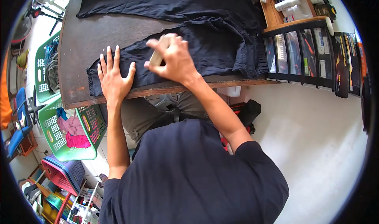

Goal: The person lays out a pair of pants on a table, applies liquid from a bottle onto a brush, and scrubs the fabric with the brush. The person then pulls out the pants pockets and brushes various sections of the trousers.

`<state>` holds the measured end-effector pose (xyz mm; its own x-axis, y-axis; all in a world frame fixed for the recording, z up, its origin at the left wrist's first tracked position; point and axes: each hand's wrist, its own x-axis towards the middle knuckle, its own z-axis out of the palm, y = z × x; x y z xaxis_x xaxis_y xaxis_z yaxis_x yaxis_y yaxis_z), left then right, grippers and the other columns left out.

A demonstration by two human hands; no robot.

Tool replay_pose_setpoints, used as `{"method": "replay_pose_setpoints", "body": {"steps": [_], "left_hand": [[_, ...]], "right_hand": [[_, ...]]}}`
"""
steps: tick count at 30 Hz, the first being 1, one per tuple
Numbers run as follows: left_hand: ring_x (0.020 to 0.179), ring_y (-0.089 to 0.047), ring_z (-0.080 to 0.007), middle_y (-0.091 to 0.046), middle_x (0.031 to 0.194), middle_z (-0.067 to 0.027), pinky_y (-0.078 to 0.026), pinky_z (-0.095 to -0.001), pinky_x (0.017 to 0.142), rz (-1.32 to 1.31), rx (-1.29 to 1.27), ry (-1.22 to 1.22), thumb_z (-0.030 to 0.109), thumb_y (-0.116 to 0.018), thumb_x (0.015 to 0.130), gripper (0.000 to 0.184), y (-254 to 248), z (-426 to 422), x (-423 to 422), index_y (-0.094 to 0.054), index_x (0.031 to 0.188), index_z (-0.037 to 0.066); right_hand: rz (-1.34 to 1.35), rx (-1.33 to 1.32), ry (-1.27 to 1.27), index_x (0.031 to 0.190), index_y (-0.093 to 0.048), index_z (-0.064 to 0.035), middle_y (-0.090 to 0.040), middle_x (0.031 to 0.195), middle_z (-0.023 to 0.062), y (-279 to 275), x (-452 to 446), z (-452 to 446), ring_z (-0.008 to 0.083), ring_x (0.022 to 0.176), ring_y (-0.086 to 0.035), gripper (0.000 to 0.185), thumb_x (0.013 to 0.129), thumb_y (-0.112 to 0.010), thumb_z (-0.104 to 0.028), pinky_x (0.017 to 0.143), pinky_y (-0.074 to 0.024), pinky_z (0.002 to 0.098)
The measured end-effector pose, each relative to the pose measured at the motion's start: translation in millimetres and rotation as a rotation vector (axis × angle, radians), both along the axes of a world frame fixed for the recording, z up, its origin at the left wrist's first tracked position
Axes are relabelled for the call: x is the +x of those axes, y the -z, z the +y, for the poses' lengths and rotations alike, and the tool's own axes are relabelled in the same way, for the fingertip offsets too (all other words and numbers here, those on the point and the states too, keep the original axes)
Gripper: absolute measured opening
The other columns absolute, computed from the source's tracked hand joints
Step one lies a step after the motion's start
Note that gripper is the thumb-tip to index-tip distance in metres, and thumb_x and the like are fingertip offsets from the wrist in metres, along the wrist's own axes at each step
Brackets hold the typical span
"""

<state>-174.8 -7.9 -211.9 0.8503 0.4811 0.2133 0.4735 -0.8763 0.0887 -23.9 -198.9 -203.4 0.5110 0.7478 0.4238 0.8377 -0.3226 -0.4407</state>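
A pair of black trousers (213,46) lies spread over the dark wooden table, the waist end towards the right and both legs reaching left. My left hand (114,76) rests flat on the nearer leg close to its hem, fingers apart. In my right hand (175,60) is a pale wooden block (156,58), shaped like the back of a brush; its underside is hidden. The fingers wrap around it, slightly blurred, over the middle of the same leg. Creases run along the fabric near the waist.
The table (75,58) has a worn front edge close to my body. On the right stand a drawer unit (300,52) and a shelf with white bottles (287,4). Green laundry baskets (85,153) holding clothes are at the left, with stacked baskets (59,172) below.
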Motion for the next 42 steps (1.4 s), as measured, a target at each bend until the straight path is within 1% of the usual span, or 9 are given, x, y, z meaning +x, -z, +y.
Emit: {"method": "replay_pose_setpoints", "body": {"steps": [2, 6, 11, 16, 18, 24, 31, 36, 42], "left_hand": [[0.166, -0.031, -0.0373, -0.034, 0.182, -0.0076, -0.025, -0.0507, 0.134, -0.001, 0.001, 0.015, 0.062, -0.06, 0.103, 0.084, 0, -1, 4, -0.04, 0.175, 0.022], [0.166, -0.031, -0.0372, -0.034, 0.182, -0.0076, -0.026, -0.0508, 0.134, -0.006, -0.021, 0.001, 0.061, -0.061, 0.103, 0.084, -3, -2, 3, -0.041, 0.174, 0.022], [0.168, -0.03, -0.0351, -0.034, 0.183, -0.0067, -0.023, -0.0498, 0.135, -0.001, -0.022, -0.005, 0.062, -0.061, 0.104, 0.084, -1, -2, 2, -0.04, 0.175, 0.023], [0.166, -0.031, -0.041, -0.035, 0.182, -0.0108, -0.024, -0.0538, 0.134, -0.011, -0.015, 0.007, 0.064, -0.061, 0.101, 0.087, 3, -1, 2, -0.041, 0.174, 0.021], [0.166, -0.03, -0.044, -0.033, 0.182, -0.0146, -0.023, -0.0564, 0.135, -0.006, -0.023, -0.015, 0.064, -0.06, 0.102, 0.088, 6, -4, 6, -0.04, 0.174, 0.019], [0.17, -0.02, -0.0428, -0.023, 0.185, -0.0172, -0.015, -0.0559, 0.137, -0.017, -0.147, 0.06, 0.065, -0.057, 0.103, 0.093, 2, -39, 30, -0.033, 0.176, 0.013], [0.17, -0.021, -0.0411, -0.023, 0.185, -0.0189, -0.015, -0.0506, 0.138, -0.063, -0.241, 0.531, 0.067, -0.058, 0.101, 0.102, 2, -61, 53, -0.031, 0.174, 0.0], [0.17, -0.021, -0.0416, -0.023, 0.184, -0.0223, -0.014, -0.0492, 0.139, -0.122, -0.195, 0.543, 0.068, -0.06, 0.098, 0.107, 11, -57, 52, -0.031, 0.173, -0.002], [0.168, -0.025, -0.0451, -0.027, 0.179, -0.031, -0.016, -0.0518, 0.138, -0.139, -0.165, 0.483, 0.068, -0.065, 0.092, 0.112, 7, -59, 53, -0.036, 0.168, -0.009]], "right_hand": [[-0.025, -0.009, -0.035, 0.14, -0.071, -0.0249, -0.059, 0.124, 0.0203, 1, 1, -2, 0.0346, 0.105, -0.057, 0.066, 0.083, -0.087, -0.053, 0.092, -0.0461, 0.047], [0.038, 0.01, 0.203, 0.142, -0.07, -0.0256, -0.059, 0.124, 0.0202, 5, 6, 5, 0.0343, 0.105, -0.058, 0.067, 0.083, -0.087, -0.053, 0.092, -0.046, 0.0461], [-0.026, 0.035, -0.035, 0.145, -0.069, -0.0272, -0.06, 0.123, 0.0197, 3, -6, 4, 0.0339, 0.104, -0.059, 0.069, 0.084, -0.086, -0.054, 0.091, -0.0461, 0.0459], [0.031, -0.008, 0.281, 0.147, -0.068, -0.0302, -0.063, 0.121, 0.0174, 5, 20, -10, 0.0332, 0.104, -0.06, 0.071, 0.085, -0.086, -0.057, 0.093, -0.047, 0.0472], [-0.003, -0.011, 0.263, 0.147, -0.068, -0.0302, -0.064, 0.12, 0.0166, 3, 22, -20, 0.0332, 0.103, -0.061, 0.07, 0.085, -0.086, -0.058, 0.092, -0.0476, 0.0474], [0.106, -0.007, 0.194, 0.149, -0.068, -0.0295, -0.064, 0.123, 0.0154, -1, 55, -82, 0.033, 0.106, -0.064, 0.07, 0.086, -0.091, -0.047, 0.097, -0.0492, 0.0474], [0.206, -0.032, 0.194, 0.149, -0.068, -0.0266, -0.061, 0.131, 0.0168, -5, 98, -152, 0.0346, 0.112, -0.064, 0.068, 0.088, -0.092, -0.04, 0.101, -0.0493, 0.0492], [-0.067, -0.132, 0.334, 0.149, -0.068, -0.0263, -0.06, 0.132, 0.0171, -13, 71, -125, 0.0343, 0.112, -0.063, 0.069, 0.086, -0.092, -0.041, 0.1, -0.049, 0.0484], [0.088, -0.018, 0.101, 0.149, -0.068, -0.0269, -0.061, 0.132, 0.0149, -20, 8, -57, 0.0334, 0.111, -0.064, 0.066, 0.088, -0.091, -0.039, 0.1, -0.0491, 0.0483]]}}
